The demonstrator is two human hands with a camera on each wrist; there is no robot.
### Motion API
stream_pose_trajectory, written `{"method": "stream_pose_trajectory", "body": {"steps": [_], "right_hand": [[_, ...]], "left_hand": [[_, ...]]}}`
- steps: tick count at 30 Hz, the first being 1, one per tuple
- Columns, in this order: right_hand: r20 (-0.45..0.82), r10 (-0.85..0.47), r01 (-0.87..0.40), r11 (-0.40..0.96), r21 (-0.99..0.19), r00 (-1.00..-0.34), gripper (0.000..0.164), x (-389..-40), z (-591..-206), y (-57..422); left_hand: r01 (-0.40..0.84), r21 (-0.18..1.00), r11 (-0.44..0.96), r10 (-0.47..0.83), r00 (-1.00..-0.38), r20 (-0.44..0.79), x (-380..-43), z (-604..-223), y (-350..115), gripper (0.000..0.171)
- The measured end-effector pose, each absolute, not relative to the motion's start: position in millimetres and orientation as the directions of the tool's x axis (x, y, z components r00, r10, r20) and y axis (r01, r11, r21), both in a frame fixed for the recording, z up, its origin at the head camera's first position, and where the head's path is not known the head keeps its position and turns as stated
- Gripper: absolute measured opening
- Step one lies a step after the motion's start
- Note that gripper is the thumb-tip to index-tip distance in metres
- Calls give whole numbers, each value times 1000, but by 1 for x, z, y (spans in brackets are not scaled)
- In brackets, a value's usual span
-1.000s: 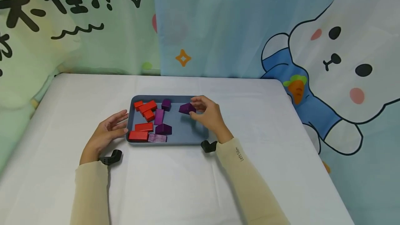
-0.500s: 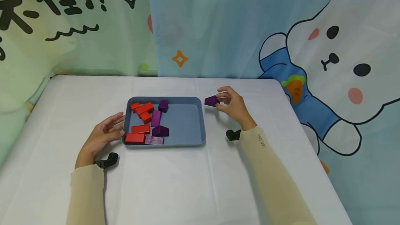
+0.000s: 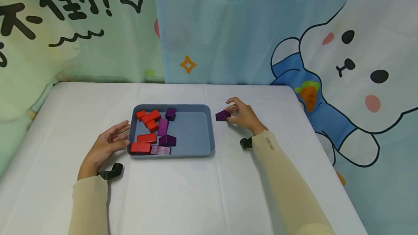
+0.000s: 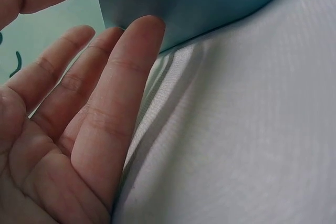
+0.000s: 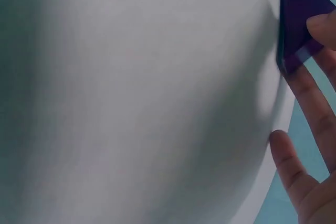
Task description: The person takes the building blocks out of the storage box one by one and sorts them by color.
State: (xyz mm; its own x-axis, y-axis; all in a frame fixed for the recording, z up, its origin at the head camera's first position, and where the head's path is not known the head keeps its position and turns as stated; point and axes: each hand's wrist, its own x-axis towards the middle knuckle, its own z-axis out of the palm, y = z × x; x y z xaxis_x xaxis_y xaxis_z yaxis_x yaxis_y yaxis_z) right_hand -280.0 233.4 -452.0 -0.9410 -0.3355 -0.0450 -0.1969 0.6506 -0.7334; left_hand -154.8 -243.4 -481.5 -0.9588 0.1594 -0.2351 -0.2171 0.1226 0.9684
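To the right of the blue-grey tray (image 3: 194, 131), my right hand (image 3: 244, 117) pinches a dark purple block (image 3: 221, 115) with slanted ends between thumb and fingers, low over the white table. The right wrist view shows the block (image 5: 302, 17) at the fingertips, with the thumb across it. Fingers extended, my left hand (image 3: 106, 147) rests at the tray's left edge; in the left wrist view its fingertips are right at the tray wall (image 4: 194, 3). Inside the tray's left half lie several red blocks (image 3: 147, 138) and several purple blocks (image 3: 162, 127), one a paler, mottled purple (image 3: 160, 150).
The table has a white cloth (image 3: 176, 195) over it. Behind it hangs a printed curtain (image 3: 222, 28) with a cartoon rabbit and lettering. A black wrist camera (image 3: 112, 171) sits on my left wrist, another (image 3: 246, 143) on my right.
My right hand has carried the purple block out over the tray's right rim, then lowered it toward the table. The left hand has stayed at the tray's left edge.
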Motion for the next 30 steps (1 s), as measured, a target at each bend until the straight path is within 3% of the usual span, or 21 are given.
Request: {"method": "stream_pose_trajectory", "body": {"steps": [7, 19, 30], "right_hand": [[-51, -326, -193, 673, -714, -944, 59, -278, -447, 232], [139, -318, -306, 567, -765, -938, 40, -271, -419, 182], [61, -352, -209, 400, -892, -934, 41, -273, -422, 119]], "left_hand": [[-208, 972, 109, 163, -961, -224, -155, -482, -244, 79], [-203, 973, 113, 164, -962, -220, -158, -484, -243, 79], [-213, 970, 121, 152, -961, -230, -158, -485, -245, 79]]}}
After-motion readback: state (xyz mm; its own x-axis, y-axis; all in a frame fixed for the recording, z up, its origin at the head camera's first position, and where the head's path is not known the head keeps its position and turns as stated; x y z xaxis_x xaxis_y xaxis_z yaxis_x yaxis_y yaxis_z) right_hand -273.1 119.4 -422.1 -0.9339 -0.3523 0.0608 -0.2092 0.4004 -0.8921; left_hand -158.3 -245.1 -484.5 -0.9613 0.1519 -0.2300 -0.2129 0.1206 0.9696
